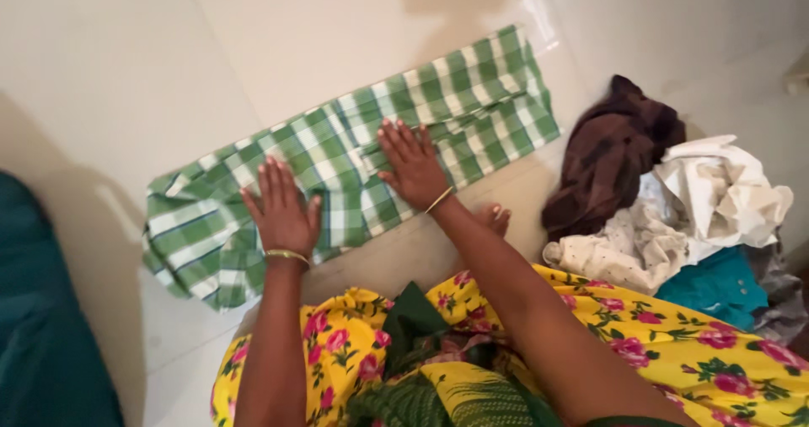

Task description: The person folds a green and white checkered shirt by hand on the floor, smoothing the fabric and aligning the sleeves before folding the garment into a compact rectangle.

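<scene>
cloth: green and white checked cloth (pixel 354 166), folded into a long strip, lying flat on the pale tiled floor (pixel 126 56), running from lower left up to upper right, right in front of the person
left hand: left hand (pixel 282 212) flat on the cloth, palm down, fingers spread, not gripping, pressing on the lower-left half; thin gold bangle (pixel 287 256) at the wrist
right hand: right hand (pixel 413 167) also flat and open on the cloth, palm down, fingers spread, near the middle of the strip; gold bangle (pixel 439 200) at the wrist too
hands relation: apart, side by side, both on top of the cloth, nothing grasped
foot: bare toes (pixel 495 218) just below the cloth's near edge, beside the right forearm
clothing: yellow dress with pink flowers (pixel 674 334) across the lap, dark green piece (pixel 409 317) in the middle
pile: heap of clothes right of the cloth, on the floor: brown garment (pixel 611 153), white cloth (pixel 725 187), cream spotted piece (pixel 619 254), teal piece (pixel 716 288), grey bit (pixel 779 296) at the edge
left edge: dark teal fabric (pixel 42 326), can't tell what it is
</scene>
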